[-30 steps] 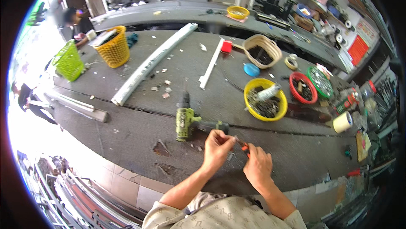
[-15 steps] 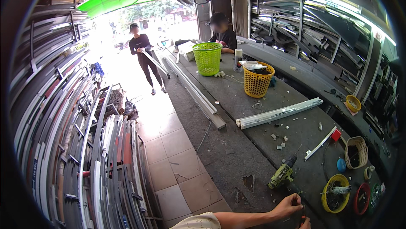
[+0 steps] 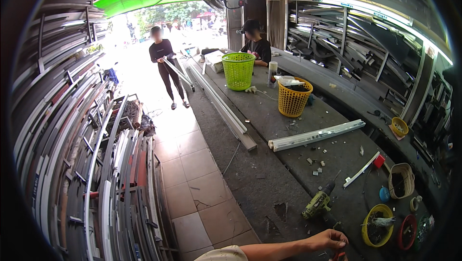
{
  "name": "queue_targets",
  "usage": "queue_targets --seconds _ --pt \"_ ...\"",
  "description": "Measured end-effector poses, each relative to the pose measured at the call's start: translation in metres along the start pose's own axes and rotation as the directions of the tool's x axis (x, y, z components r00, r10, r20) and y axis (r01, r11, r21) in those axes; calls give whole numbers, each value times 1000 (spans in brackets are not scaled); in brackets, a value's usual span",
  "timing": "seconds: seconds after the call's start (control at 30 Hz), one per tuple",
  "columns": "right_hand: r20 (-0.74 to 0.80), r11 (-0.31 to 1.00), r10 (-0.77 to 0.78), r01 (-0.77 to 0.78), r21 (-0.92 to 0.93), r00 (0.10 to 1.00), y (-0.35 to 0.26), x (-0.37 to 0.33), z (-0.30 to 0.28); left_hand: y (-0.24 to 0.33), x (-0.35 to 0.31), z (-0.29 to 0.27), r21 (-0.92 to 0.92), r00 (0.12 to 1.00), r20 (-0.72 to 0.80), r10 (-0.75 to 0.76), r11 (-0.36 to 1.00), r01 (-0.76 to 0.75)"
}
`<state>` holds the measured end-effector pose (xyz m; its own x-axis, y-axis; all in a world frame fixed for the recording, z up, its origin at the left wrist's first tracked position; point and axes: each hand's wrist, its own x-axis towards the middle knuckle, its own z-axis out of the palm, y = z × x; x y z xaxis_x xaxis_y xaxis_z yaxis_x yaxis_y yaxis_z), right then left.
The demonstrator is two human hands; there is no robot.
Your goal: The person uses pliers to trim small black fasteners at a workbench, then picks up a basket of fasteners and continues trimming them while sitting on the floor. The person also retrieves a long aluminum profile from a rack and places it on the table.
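Observation:
At the lower edge, my left hand (image 3: 331,238) is closed, thumb and fingers bent together. What it pinches is too small to make out. Directly beneath its fingertips is a small red-orange piece (image 3: 340,253), partly cut off by the picture's edge. My right hand is almost wholly cut off there, and its fingers are hidden. A yellow-green cordless drill (image 3: 317,204) lies on the dark workbench (image 3: 250,181) just beyond my left hand. To the right stands a yellow basket (image 3: 365,232) with dark contents and a pale bundle.
White metal profiles (image 3: 315,136) and a long rail (image 3: 219,99) lie across the bench. Green (image 3: 238,73) and orange (image 3: 293,99) baskets stand farther back. One person (image 3: 163,56) holds profiles in the aisle; another (image 3: 257,46) is behind the bench. Stacked metal bars (image 3: 120,179) line the left.
My left hand has shifted slightly left and down in the picture, its fingers curling over the red-orange piece. My right hand has mostly dropped out of view. The whole view has shifted a little.

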<state>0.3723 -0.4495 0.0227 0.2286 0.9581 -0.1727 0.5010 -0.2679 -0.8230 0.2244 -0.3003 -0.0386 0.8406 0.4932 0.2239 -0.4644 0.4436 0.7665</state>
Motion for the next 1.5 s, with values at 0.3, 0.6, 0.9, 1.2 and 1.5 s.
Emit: queue_targets --seconds 0.3,0.6,0.9,1.2,1.5 --pt "27 988 86 -89 130 996 -15 -16 -4 5 -2 3 45 1000 21 3 999 -4" --pt "2 998 1 -1 -56 1000 12 -17 -8 -4 -4 9 91 994 -93 -64 993 73" --pt "64 999 -38 39 -17 997 -8 -9 -10 9 -6 12 139 983 -178 -36 988 61" --pt "63 999 -29 28 23 998 -13 2 -7 14 -8 12 137 962 -259 -90 982 129" --pt "78 980 65 -78 181 995 -23 -4 -4 20 -10 19 130 969 -235 -80 985 113"
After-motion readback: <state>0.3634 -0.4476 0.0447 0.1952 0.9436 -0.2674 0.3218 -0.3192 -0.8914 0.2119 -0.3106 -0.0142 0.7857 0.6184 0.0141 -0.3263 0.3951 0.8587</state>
